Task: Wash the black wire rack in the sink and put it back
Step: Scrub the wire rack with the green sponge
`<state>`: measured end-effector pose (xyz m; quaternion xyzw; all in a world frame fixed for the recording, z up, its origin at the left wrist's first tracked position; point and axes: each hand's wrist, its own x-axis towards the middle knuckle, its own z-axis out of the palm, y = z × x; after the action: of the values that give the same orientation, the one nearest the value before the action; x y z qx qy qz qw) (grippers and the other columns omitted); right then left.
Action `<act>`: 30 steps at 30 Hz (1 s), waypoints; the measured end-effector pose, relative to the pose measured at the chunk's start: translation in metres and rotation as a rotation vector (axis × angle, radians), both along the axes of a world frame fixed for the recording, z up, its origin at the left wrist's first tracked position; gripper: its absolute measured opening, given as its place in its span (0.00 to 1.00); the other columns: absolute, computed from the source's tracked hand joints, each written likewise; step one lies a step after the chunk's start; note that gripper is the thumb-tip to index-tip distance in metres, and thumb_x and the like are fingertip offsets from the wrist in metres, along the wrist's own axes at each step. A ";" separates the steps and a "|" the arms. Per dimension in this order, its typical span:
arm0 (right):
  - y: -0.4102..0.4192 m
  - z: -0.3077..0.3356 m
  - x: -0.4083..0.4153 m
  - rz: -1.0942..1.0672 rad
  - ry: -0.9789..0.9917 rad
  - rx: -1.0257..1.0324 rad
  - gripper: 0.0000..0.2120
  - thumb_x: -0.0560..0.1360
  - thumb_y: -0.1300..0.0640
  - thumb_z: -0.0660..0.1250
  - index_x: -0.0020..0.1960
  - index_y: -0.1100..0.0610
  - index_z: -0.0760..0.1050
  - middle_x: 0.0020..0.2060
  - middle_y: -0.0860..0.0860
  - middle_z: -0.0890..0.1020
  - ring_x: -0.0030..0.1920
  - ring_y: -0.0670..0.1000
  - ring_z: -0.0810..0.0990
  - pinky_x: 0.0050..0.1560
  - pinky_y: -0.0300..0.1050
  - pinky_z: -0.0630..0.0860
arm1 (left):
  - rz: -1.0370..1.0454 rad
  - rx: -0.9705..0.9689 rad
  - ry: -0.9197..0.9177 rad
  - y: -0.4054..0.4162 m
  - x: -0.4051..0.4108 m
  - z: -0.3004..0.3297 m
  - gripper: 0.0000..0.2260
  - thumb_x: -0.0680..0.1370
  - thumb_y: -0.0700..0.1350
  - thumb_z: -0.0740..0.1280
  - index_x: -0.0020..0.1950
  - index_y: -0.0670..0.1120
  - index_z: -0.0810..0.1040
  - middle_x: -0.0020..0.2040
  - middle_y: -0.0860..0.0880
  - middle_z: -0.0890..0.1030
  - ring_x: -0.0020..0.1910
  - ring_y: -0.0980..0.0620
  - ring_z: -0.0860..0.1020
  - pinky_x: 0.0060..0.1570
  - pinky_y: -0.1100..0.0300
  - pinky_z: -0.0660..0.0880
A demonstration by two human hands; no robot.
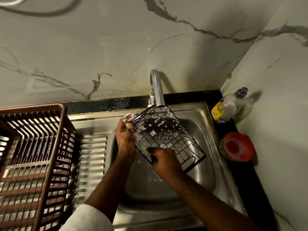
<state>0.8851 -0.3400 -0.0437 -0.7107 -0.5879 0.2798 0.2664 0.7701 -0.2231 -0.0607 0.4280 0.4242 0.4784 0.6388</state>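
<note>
Soap everywhere: left hand [125,137] pinches the sudsy black wire rack [166,137], right hand [164,161] grips a sponge [144,148], rack could easily slip into the sink [196,125]

Brown basket [33,147], soap bottle [225,109], red tub [236,146]

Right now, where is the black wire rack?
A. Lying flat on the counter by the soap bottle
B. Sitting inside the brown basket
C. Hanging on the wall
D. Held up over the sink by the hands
D: the left hand grips the soapy black wire rack by its edge, tilted above the sink, while the right hand scrubs it.
</note>
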 end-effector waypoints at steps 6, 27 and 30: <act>-0.014 0.008 0.034 0.169 -0.066 -0.260 0.11 0.77 0.60 0.70 0.58 0.55 0.83 0.53 0.50 0.86 0.51 0.47 0.84 0.51 0.35 0.76 | 0.099 -0.108 -0.090 -0.002 -0.013 -0.009 0.10 0.86 0.37 0.58 0.66 0.45 0.70 0.61 0.40 0.81 0.53 0.44 0.84 0.46 0.54 0.82; -0.045 0.008 0.063 -0.278 0.664 -0.452 0.12 0.77 0.70 0.67 0.54 0.57 0.83 0.50 0.53 0.87 0.51 0.53 0.86 0.49 0.47 0.83 | 0.182 -0.175 -0.133 0.004 -0.032 -0.003 0.25 0.70 0.62 0.76 0.59 0.55 0.69 0.65 0.40 0.78 0.65 0.36 0.79 0.63 0.43 0.77; -0.068 0.013 0.071 -0.466 0.748 -0.327 0.13 0.79 0.70 0.64 0.57 0.57 0.82 0.50 0.53 0.87 0.52 0.53 0.86 0.48 0.45 0.82 | 0.189 -0.189 -0.135 0.001 -0.034 -0.002 0.24 0.71 0.61 0.75 0.60 0.56 0.69 0.68 0.38 0.76 0.65 0.38 0.79 0.65 0.42 0.76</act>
<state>0.9566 -0.4081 -0.0302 -0.7070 -0.2245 0.5384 0.4000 0.7358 -0.2217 -0.0626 0.2909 0.4620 0.5218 0.6555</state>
